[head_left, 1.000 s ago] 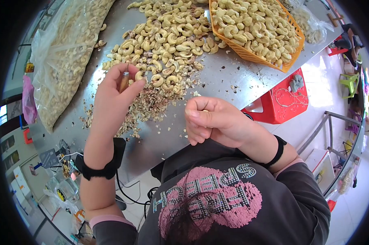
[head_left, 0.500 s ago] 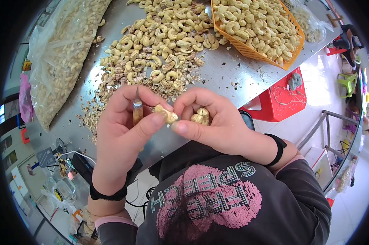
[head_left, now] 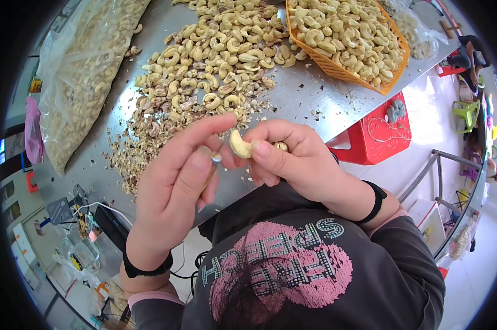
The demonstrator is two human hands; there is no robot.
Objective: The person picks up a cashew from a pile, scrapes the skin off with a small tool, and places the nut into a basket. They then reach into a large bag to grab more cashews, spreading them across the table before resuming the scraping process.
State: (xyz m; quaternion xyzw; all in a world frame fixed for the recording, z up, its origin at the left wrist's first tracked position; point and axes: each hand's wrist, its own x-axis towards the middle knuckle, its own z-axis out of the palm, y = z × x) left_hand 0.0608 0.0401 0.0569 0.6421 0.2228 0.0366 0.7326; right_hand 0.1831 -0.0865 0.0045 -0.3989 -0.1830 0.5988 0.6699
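Note:
My left hand point(head_left: 174, 184) grips a small peeling knife point(head_left: 213, 163), its tip close to a pale cashew kernel point(head_left: 238, 146). My right hand point(head_left: 289, 159) pinches that cashew between thumb and forefinger, and a second nut point(head_left: 281, 146) shows deeper in its curled fingers. Both hands meet over the near edge of the steel table point(head_left: 309, 104). Behind them lies a loose pile of cashews point(head_left: 215, 55) with brown skin scraps point(head_left: 144, 146) on its near left side.
An orange basket point(head_left: 347, 74) full of kernels stands at the back right. A large clear bag of cashews point(head_left: 78, 71) lies along the table's left. A red plastic stool point(head_left: 380, 137) stands on the floor at right. Cables and small items lie on the floor at lower left.
My left hand came back from the pile to meet the right hand. The knife has turned from upright to pointing at the cashew, which the right hand has rotated between its fingertips.

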